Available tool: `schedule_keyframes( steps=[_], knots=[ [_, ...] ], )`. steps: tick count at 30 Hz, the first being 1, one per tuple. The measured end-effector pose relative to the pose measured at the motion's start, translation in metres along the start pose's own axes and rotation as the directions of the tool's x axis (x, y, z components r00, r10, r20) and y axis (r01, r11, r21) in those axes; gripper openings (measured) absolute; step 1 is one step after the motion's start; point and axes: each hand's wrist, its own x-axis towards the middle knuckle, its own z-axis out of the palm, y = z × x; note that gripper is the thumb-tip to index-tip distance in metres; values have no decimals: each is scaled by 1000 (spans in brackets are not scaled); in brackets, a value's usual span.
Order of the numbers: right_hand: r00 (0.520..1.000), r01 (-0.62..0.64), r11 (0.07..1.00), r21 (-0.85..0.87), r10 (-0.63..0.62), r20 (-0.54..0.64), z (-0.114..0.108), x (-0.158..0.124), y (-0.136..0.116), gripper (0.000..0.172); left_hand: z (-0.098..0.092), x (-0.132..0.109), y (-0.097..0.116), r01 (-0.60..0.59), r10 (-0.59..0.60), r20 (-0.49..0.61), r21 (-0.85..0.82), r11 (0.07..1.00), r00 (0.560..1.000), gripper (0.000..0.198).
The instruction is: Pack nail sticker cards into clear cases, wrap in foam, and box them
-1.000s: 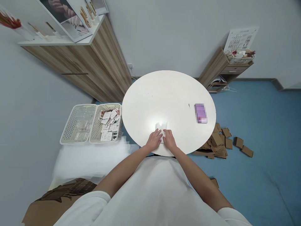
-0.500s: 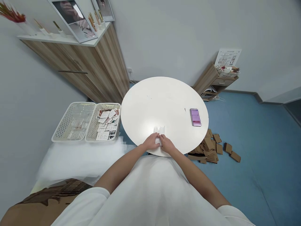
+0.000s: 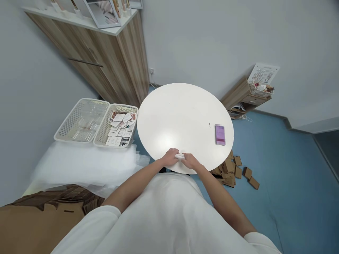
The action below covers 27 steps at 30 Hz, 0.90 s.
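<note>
My left hand (image 3: 170, 157) and my right hand (image 3: 189, 161) meet at the near edge of the round white table (image 3: 182, 116). Both have their fingers curled around a small white folded piece (image 3: 180, 156) held between them, mostly hidden by the fingers. A purple flat object (image 3: 219, 134) lies on the right side of the table, well away from both hands.
Two white perforated baskets stand at the left: one (image 3: 82, 120) with clear items, one (image 3: 119, 125) with printed cards. White foam sheets (image 3: 84, 165) lie below them. Brown cardboard pieces (image 3: 234, 169) litter the blue floor on the right. A wooden cabinet (image 3: 111, 56) stands behind.
The white piece lay flat under my hands with its far end showing; now it is gathered small between my curled fingers at the table's edge. The camera has tilted and shifted.
</note>
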Motion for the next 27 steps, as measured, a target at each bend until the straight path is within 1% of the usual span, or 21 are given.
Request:
schedule_keyframes(
  steps=[2, 5, 8, 11, 13, 15, 18, 20, 22, 24, 27],
  knots=[
    [1000, -28, 999, 29, 28, 5, -6, 9, 3, 9, 0, 2, -1, 51, -53, -69, -28, 998, 996, 22],
    [998, -52, 997, 61, 53, -19, -10, 23, 9, 12, 2, -1, -4, 151, -168, -115, -144, 978, 979, 23],
    [992, -87, 990, 107, 95, -80, -4, 34, 15, 26, 5, -4, -6, 263, -300, -145, -228, 937, 943, 27],
    [965, -107, 981, 159, 141, -220, 7, 34, 19, 43, 8, -1, -7, 359, -396, -184, -205, 911, 900, 26],
    [934, -106, 977, 187, 163, -318, 15, 27, 22, 52, 9, 2, -5, 395, -420, -219, -148, 907, 881, 25],
    [920, -89, 978, 189, 154, -362, 22, 18, 23, 55, 9, 5, -4, 412, -422, -241, -95, 906, 874, 25],
    [937, -17, 990, 138, 64, -345, 27, 5, 24, 49, 8, 7, -1, 426, -426, -246, -57, 903, 871, 23],
    [957, 25, 994, 107, 7, -289, 30, 1, 24, 44, 7, 7, 0, 443, -439, -254, -43, 895, 862, 21],
    [970, 30, 993, 112, -2, -244, 34, 0, 25, 44, 7, 6, 1, 474, -464, -271, -31, 880, 844, 22],
    [973, 12, 989, 148, 23, -230, 39, 0, 28, 48, 9, 4, 2, 546, -533, -271, -33, 837, 802, 25],
    [973, -20, 973, 229, 71, -219, 46, 1, 32, 55, 12, 1, 3, 663, -661, -244, -86, 744, 710, 32]
  ],
)
